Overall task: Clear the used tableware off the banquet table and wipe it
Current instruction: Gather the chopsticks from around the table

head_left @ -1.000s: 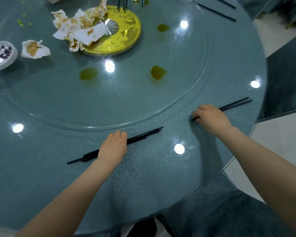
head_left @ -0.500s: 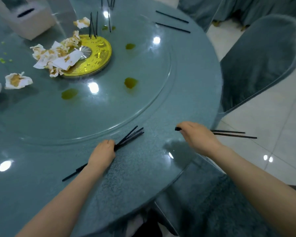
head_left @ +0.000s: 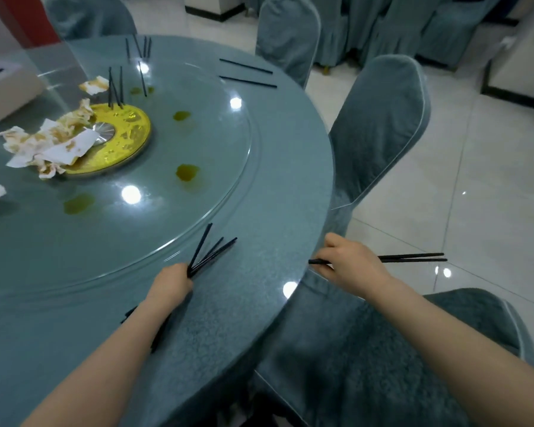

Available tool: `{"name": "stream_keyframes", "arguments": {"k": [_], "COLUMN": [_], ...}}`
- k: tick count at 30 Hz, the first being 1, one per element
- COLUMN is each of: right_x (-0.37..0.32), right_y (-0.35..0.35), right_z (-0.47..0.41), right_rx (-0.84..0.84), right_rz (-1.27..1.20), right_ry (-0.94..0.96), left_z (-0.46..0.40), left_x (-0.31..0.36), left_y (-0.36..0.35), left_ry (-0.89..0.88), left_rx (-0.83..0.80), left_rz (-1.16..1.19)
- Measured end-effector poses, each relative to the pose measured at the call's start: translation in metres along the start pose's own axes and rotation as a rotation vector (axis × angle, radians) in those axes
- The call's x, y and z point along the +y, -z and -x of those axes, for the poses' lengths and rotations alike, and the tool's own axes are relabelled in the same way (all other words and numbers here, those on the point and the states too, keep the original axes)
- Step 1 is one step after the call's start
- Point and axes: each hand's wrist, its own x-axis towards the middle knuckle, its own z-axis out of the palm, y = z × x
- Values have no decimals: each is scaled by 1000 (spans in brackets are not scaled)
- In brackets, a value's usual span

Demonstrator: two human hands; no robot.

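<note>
gathering chopsticks looks like the step in hand. the left hand (head_left: 170, 285) is curled round a bundle of black chopsticks (head_left: 211, 252), whose tips fan out up and to the right over the worktop (head_left: 284, 186), close to the rim of the glass turntable (head_left: 216, 167); the butt ends run back under the forearm. the right hand (head_left: 350, 261) grips a pair of chopsticks (head_left: 412, 257) just off the worktop's edge, their long axis roughly level, tips pointing right over the floor.

what matters next, i'd judge, is the far pair (head_left: 247, 73), two separate sticks lying flat near the worktop's far right edge, beside a covered chair (head_left: 285, 35). they lie ahead of both hands and well apart from them, with long axes running left to right across the reach. the right hand is on their side, though already full, so passing its pair to the left bundle first seems sensible.

more sticks (head_left: 116, 87) lie by the gold centre disc (head_left: 117, 140), among soiled napkins (head_left: 48, 146) and oily spills (head_left: 187, 172) that are not yet wiped.
</note>
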Motion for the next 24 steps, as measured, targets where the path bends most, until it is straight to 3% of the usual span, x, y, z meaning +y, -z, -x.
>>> {"name": "stream_keyframes", "arguments": {"k": [7, 10, 13, 19, 24], "right_x": [-2, 3, 12, 64, 111], "right_y": [-1, 5, 9, 31, 56], "right_z": [14, 30, 56, 123, 198], "right_rx": [174, 302, 373, 593, 745], "right_rz": [-63, -194, -203, -294, -514], "right_ry": [34, 145, 194, -104, -139], "left_z": [2, 14, 40, 101, 165], "left_x": [34, 52, 77, 157, 242], "left_y": [-1, 2, 6, 18, 15], "left_ry": [24, 1, 6, -24, -47], "left_rx": [-128, -84, -81, -96, -109], "left_rz": [343, 431, 684, 1083, 1345]}}
